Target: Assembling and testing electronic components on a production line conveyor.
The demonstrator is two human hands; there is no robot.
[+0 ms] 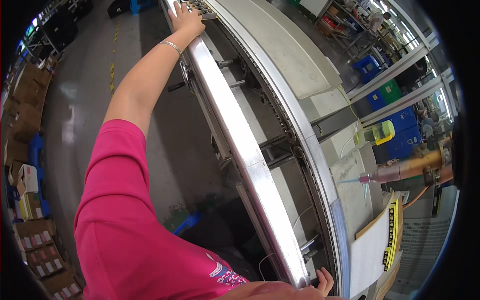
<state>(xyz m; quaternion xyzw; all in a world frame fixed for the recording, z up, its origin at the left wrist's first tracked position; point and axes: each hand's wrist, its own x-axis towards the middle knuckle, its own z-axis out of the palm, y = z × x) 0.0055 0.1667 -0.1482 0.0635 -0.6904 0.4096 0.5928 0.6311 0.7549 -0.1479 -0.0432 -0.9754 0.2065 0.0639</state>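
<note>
My left arm stretches far forward along the conveyor's silver rail. At its end my left hand (pixel 186 22) grips the left edge of a tray-like panel (pixel 206 10) with rows of small metallic parts, at the top of the view. One finger sticks out to the side, and the panel's far part is cut off. My right hand (pixel 325 283) is at the bottom edge, between the rail (pixel 235 125) and the chain track (pixel 312 200). Its few visible fingers are loosely bent and apart, with nothing seen in them; the rest is hidden.
A metal nozzle with an orange body (pixel 395 172) points in from the right. Below it are a white sheet (pixel 371 255) and a yellow-and-black strip (pixel 393 235). A yellow-lidded container (pixel 376 133) stands beyond the track. Cardboard boxes (pixel 30 95) line the left side.
</note>
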